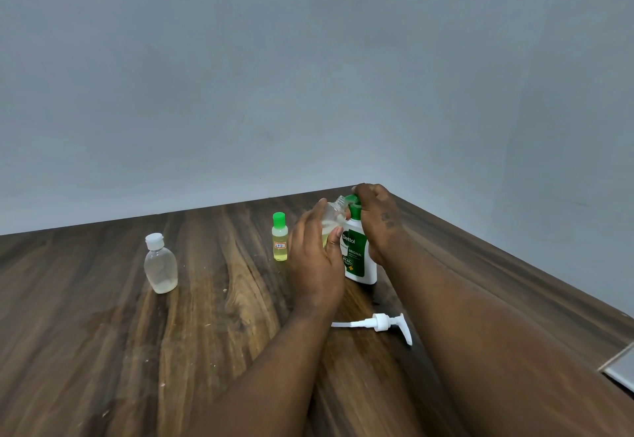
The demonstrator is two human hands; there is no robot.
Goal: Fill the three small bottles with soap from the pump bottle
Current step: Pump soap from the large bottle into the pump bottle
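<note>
A white and green soap bottle (pixel 360 265) stands on the wooden table (pixel 223 333) with its pump off. The white pump head (pixel 380 323) lies on the table in front of it. My right hand (pixel 377 217) is closed over the soap bottle's green top. My left hand (pixel 312 258) holds a small clear bottle (pixel 332 211), tilted with its open threaded neck against that top; yellowish liquid shows inside. A small bottle with a green cap (pixel 279 237) stands just to the left, holding yellow liquid. A clear bottle with a white flip cap (pixel 160 265) stands far left, with a little liquid at its bottom.
The table meets a grey wall at the back, and its right edge runs diagonally close behind the soap bottle. A grey flat object (pixel 622 368) shows past the table's right edge.
</note>
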